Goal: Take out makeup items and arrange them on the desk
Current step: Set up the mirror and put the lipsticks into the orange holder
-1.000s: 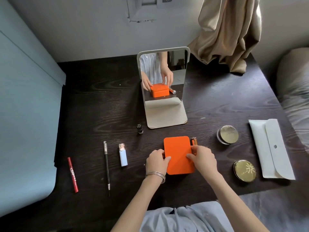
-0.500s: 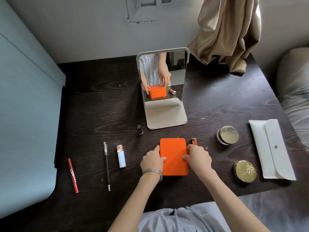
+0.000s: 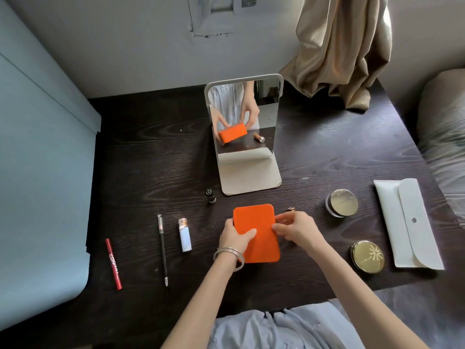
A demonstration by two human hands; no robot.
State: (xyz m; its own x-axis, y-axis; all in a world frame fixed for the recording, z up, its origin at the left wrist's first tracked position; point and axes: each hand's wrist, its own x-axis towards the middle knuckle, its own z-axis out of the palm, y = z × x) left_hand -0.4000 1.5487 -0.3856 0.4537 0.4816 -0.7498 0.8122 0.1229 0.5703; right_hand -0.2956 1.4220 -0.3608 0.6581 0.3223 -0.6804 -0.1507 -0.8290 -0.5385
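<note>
An orange box (image 3: pixel 256 230) is held in front of me over the dark desk (image 3: pixel 151 159). The mirror shows it raised off the desk and tilted. My left hand (image 3: pixel 235 238) grips its left side, thumb on the lid. My right hand (image 3: pixel 294 229) pinches its right edge. A gold lipstick tube (image 3: pixel 291 209) peeks out just behind my right hand. Laid out to the left are a red pencil (image 3: pixel 113 264), a thin black pencil (image 3: pixel 162 248), a pale blue tube (image 3: pixel 185 235) and a small black bottle (image 3: pixel 210 195).
A standing mirror (image 3: pixel 245 137) sits behind the box. On the right lie a silver-lidded jar (image 3: pixel 342 202), a gold compact (image 3: pixel 367 256) and a white pouch (image 3: pixel 409 222). A beige curtain (image 3: pixel 339 51) hangs at the back right, a pale blue panel (image 3: pixel 37 172) on the left.
Both hands have shifted the orange box a little to the left and lifted and tilted it, away from the lipstick tube. The other items have stayed put.
</note>
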